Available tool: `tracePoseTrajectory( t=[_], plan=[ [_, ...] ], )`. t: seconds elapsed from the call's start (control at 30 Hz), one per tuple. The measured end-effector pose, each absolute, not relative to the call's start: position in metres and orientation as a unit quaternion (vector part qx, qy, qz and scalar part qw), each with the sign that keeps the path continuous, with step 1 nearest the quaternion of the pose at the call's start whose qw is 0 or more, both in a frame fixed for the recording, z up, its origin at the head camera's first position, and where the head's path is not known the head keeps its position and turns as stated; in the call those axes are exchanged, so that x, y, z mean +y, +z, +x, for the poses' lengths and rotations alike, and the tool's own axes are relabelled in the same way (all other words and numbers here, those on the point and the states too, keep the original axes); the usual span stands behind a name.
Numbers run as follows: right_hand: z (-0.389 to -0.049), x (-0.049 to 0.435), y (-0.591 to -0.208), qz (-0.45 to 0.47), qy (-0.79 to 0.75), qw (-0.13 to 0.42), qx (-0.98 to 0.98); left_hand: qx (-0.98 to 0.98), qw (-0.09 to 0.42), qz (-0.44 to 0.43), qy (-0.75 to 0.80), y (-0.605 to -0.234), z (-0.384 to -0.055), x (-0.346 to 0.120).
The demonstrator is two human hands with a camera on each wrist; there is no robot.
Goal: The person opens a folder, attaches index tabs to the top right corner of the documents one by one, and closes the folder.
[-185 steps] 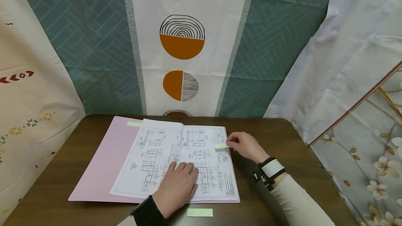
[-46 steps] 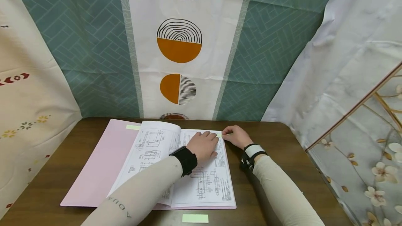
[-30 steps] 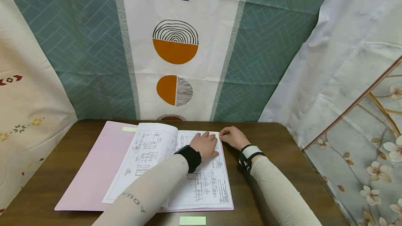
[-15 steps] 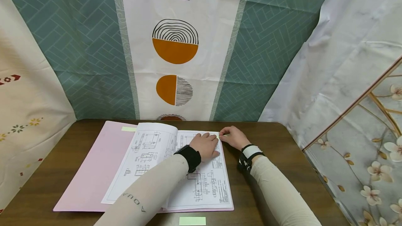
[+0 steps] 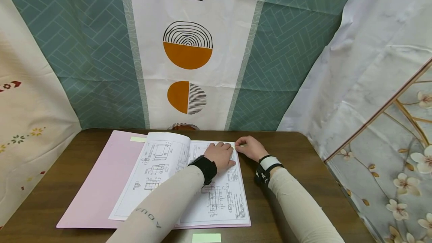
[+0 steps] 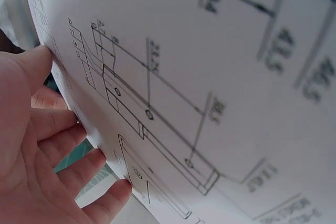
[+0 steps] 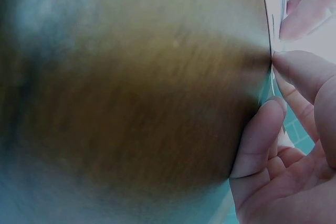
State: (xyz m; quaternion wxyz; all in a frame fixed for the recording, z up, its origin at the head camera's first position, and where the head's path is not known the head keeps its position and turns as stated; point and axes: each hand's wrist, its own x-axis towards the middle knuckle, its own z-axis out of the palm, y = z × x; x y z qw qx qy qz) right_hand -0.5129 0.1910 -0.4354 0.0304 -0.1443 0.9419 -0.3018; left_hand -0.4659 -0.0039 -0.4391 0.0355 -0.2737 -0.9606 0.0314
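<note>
A booklet of technical drawings lies open, with its right page [image 5: 222, 213] under my left hand [image 5: 218, 157]. That hand rests with fingers spread near the page's upper right; in the left wrist view its fingertips [image 6: 94, 161] touch the paper. At the upper right page edge, my right hand [image 5: 252, 148] pinches a pale green sticky note [image 5: 233, 145], mostly hidden between the two hands. The right wrist view has thumb and fingers [image 7: 257, 135] at the page edge, close to the left hand's fingers.
The booklet's pink cover [image 5: 91, 186] spreads to the left, with a green sticky note [image 5: 138, 139] near its top edge. Another green strip [image 5: 206, 238] lies on the brown table [image 5: 287, 198] below the booklet. Patterned cloths [image 5: 189, 10] hang behind and beside the table.
Since the earliest frame, my right hand has moved the sticky note up the page edge to the upper corner. My left hand has shifted up and right across the page. Lately both stay nearly still.
</note>
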Motion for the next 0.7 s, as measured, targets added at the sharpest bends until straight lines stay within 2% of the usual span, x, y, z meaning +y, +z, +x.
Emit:
tracePoseTrajectory(
  t=[0.1,0.4,0.7],
  plan=[
    [-0.514,0.190,-0.436,-0.145,-0.302,0.032,0.942,-0.962,0.040,-0.269,0.036,-0.439,-0.466,-0.004],
    [-0.515,0.190,-0.437,-0.129,-0.301,0.037,0.944,-0.965,0.029,-0.260,0.027,-0.408,-0.442,-0.007],
    [-0.516,0.190,-0.436,-0.125,-0.305,0.040,0.943,-0.965,0.032,-0.259,0.027,-0.412,-0.444,-0.005]
  ],
)
